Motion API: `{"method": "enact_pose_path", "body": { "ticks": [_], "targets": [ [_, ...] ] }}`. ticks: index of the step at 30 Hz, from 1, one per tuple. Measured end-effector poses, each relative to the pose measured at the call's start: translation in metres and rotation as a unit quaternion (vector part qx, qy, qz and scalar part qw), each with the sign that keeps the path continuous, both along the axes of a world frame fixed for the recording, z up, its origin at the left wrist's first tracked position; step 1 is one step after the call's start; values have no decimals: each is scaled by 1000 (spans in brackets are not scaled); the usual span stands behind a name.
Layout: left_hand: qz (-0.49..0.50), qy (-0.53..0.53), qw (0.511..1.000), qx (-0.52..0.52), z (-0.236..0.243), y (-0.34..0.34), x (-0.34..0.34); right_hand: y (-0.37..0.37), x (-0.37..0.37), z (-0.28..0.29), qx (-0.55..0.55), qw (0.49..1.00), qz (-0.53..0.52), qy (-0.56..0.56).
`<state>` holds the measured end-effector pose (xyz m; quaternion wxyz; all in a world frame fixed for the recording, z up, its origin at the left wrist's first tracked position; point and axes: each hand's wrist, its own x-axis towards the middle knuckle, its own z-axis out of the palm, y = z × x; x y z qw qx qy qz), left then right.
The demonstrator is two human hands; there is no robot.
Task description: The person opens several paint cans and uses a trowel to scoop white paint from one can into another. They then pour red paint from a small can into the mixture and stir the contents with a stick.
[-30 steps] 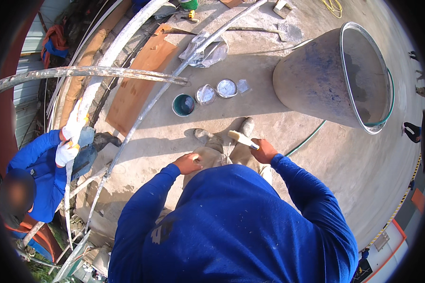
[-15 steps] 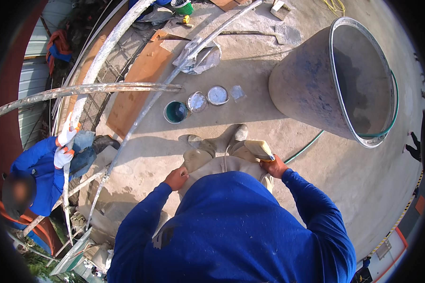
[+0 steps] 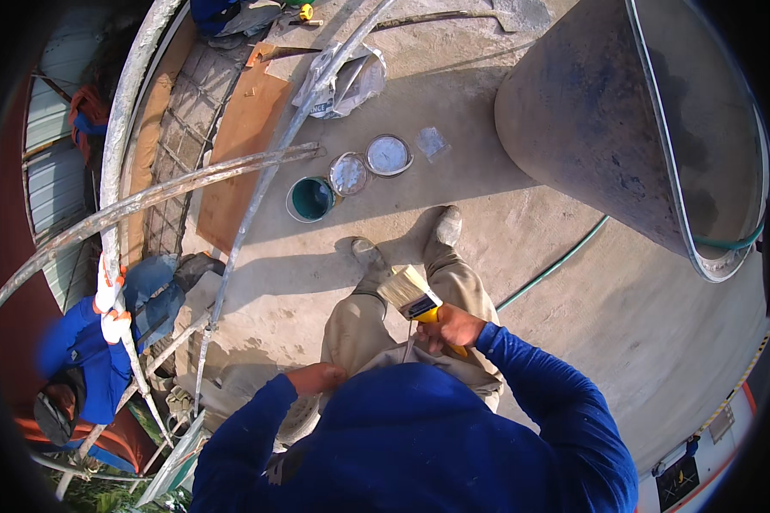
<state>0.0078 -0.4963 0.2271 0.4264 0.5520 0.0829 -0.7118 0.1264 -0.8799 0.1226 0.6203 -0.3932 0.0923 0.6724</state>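
My right hand (image 3: pixel 453 329) grips a yellow-handled paintbrush (image 3: pixel 404 288), its pale bristles angled up and left over my trousers (image 3: pixel 352 338). At my waist, just to the left, my left hand (image 3: pixel 318 377) is curled against the trouser fabric; anything inside it is hidden. On the concrete beyond my shoes stand an open can of teal liquid (image 3: pixel 313 197) and two round containers or lids of white material (image 3: pixel 348 173) (image 3: pixel 387 155). A small clear packet (image 3: pixel 432 144) lies beside them.
A large grey conical vessel (image 3: pixel 586 132) lies tipped at right, with a green hose (image 3: pixel 552 265) nearby. Scaffold poles (image 3: pixel 162 188) cross the left, beside a board (image 3: pixel 235 171). A co-worker's gloved hands (image 3: pixel 109 286) grip a pole. A shovel (image 3: pixel 509 17) lies at the back.
My right hand and brush moved left over my lap, bristles now pointing leftward. My view shifted. The co-worker's gloved hands stay on the pole.
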Motion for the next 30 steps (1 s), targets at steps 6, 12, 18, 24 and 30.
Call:
{"method": "enact_pose_path", "body": {
  "ticks": [6, 12, 18, 24, 30],
  "targets": [
    [-84, -59, 994, -39, -79, -12, -14, 104, 6, -96, -65, 995, -39, -59],
    [94, -105, 987, 81, -167, 2, 10, 136, 41, -198, -150, 964, -108, -189],
    [146, -230, 955, 113, -268, 51, 48, 135, 86, -252, -238, 932, -150, -228],
    [257, -219, 910, 242, -421, 156, 100, 137, 114, -305, -282, 892, -132, -329],
    [155, -427, 776, 438, -505, 196, 148, 147, 148, -312, -281, 845, -97, -444]
  ]
}}
